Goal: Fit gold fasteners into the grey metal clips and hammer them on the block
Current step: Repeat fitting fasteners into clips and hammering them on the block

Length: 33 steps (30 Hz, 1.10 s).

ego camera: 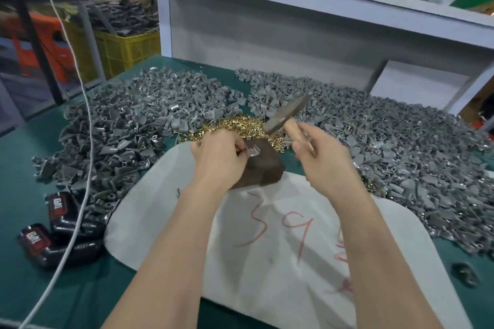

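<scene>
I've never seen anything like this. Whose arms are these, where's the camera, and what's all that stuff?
No machine here: these are a person's bare arms, filmed by a camera worn on the head, looking down. The left hand pinches one grey clip on a dark block. The right hand grips a hammer, raised and blurred. Around lie heaps of grey clips, gold fasteners behind the block, and a white sheet on the green table.
</scene>
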Each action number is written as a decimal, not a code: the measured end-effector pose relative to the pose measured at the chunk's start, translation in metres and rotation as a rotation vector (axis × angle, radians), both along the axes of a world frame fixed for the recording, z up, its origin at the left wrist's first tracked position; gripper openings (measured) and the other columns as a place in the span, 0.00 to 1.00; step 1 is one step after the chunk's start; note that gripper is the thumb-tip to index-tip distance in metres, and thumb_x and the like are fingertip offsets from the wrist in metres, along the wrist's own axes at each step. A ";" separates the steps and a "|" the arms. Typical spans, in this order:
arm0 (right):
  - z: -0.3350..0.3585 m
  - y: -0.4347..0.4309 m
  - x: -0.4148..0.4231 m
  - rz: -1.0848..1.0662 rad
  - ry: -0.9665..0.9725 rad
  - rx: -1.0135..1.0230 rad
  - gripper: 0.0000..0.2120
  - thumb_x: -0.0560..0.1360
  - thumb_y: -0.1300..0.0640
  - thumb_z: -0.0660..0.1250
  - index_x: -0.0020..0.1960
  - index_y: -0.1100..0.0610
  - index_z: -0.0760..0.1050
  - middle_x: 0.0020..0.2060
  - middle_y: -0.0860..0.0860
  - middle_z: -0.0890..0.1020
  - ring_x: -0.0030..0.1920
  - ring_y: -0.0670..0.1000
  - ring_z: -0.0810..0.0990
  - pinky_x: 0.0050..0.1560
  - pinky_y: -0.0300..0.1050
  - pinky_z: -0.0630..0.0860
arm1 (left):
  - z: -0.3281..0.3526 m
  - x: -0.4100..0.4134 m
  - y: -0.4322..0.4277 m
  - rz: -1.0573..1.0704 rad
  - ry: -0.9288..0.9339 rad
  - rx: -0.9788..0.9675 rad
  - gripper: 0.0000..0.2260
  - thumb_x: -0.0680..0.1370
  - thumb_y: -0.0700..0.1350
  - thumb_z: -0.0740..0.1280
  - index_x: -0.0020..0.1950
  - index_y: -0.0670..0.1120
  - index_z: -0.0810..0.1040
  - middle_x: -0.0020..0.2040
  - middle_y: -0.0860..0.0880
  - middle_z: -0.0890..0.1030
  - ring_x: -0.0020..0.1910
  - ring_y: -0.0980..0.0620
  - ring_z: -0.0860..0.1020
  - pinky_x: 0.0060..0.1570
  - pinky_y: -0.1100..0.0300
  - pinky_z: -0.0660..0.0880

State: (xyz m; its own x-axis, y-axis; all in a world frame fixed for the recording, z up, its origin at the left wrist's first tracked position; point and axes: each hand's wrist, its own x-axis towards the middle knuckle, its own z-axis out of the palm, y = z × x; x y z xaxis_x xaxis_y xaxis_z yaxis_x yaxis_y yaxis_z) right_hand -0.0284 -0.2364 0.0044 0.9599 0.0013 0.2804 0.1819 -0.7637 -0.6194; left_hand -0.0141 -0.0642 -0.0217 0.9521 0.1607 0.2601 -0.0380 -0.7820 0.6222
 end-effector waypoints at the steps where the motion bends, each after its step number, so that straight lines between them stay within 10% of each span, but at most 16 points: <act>1: -0.003 -0.003 0.005 -0.045 0.030 0.058 0.17 0.80 0.48 0.58 0.68 0.45 0.68 0.56 0.48 0.81 0.44 0.50 0.75 0.51 0.52 0.76 | 0.000 0.000 0.000 0.001 0.005 -0.005 0.02 0.76 0.50 0.69 0.45 0.53 0.81 0.48 0.53 0.81 0.56 0.47 0.73 0.55 0.52 0.63; 8: -0.026 -0.013 0.012 -0.144 0.259 -0.258 0.16 0.81 0.47 0.54 0.60 0.51 0.76 0.51 0.55 0.79 0.49 0.58 0.77 0.51 0.52 0.75 | -0.001 0.000 -0.002 0.001 -0.017 -0.010 0.03 0.76 0.50 0.68 0.46 0.55 0.82 0.49 0.54 0.81 0.56 0.48 0.74 0.53 0.53 0.60; 12: -0.014 0.003 0.012 -0.034 -0.018 -0.127 0.17 0.77 0.51 0.63 0.66 0.47 0.73 0.52 0.49 0.77 0.51 0.50 0.76 0.56 0.49 0.74 | 0.001 -0.001 -0.006 -0.060 -0.057 -0.057 0.03 0.76 0.50 0.68 0.45 0.55 0.82 0.48 0.56 0.81 0.55 0.49 0.75 0.54 0.53 0.61; 17: 0.005 0.033 0.035 0.085 -0.016 -0.012 0.04 0.76 0.55 0.67 0.48 0.52 0.80 0.43 0.44 0.81 0.43 0.43 0.78 0.49 0.40 0.75 | 0.005 -0.002 -0.004 -0.044 -0.088 -0.154 0.08 0.77 0.48 0.66 0.55 0.53 0.80 0.56 0.52 0.78 0.59 0.49 0.74 0.62 0.48 0.66; 21: 0.026 0.020 0.068 -0.391 -0.091 0.261 0.24 0.78 0.52 0.63 0.73 0.54 0.63 0.68 0.55 0.71 0.65 0.54 0.72 0.67 0.53 0.68 | 0.012 -0.002 0.006 0.173 -0.240 -0.548 0.08 0.78 0.45 0.64 0.56 0.52 0.77 0.61 0.49 0.73 0.61 0.49 0.73 0.65 0.47 0.67; 23: 0.024 0.032 0.072 -0.377 0.021 0.074 0.33 0.78 0.50 0.62 0.77 0.48 0.48 0.75 0.59 0.56 0.73 0.60 0.60 0.71 0.59 0.59 | 0.015 -0.002 0.011 0.256 -0.291 -0.790 0.08 0.78 0.42 0.63 0.52 0.54 0.74 0.60 0.49 0.72 0.59 0.50 0.74 0.62 0.51 0.70; 28: 0.004 0.115 0.076 0.240 0.071 -0.313 0.18 0.79 0.60 0.58 0.66 0.46 0.73 0.68 0.49 0.73 0.65 0.52 0.73 0.69 0.51 0.65 | 0.013 0.005 0.026 0.455 -0.368 -1.234 0.10 0.78 0.37 0.59 0.50 0.53 0.72 0.63 0.44 0.72 0.44 0.60 0.73 0.39 0.75 0.69; 33: -0.010 0.170 0.094 0.312 0.421 -0.718 0.21 0.78 0.58 0.59 0.70 0.49 0.68 0.72 0.54 0.66 0.72 0.60 0.60 0.72 0.66 0.50 | 0.009 0.010 0.029 0.529 -0.418 -1.324 0.09 0.78 0.37 0.59 0.52 0.49 0.71 0.64 0.44 0.71 0.45 0.61 0.72 0.33 0.79 0.68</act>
State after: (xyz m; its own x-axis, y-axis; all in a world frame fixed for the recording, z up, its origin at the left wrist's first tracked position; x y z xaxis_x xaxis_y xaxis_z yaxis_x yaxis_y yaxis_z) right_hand 0.0660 -0.0662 -0.0061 0.9098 0.3197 -0.2646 0.3119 -0.9474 -0.0723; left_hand -0.0045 -0.0356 -0.0128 0.6040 0.7887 -0.1147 -0.2879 0.3501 0.8914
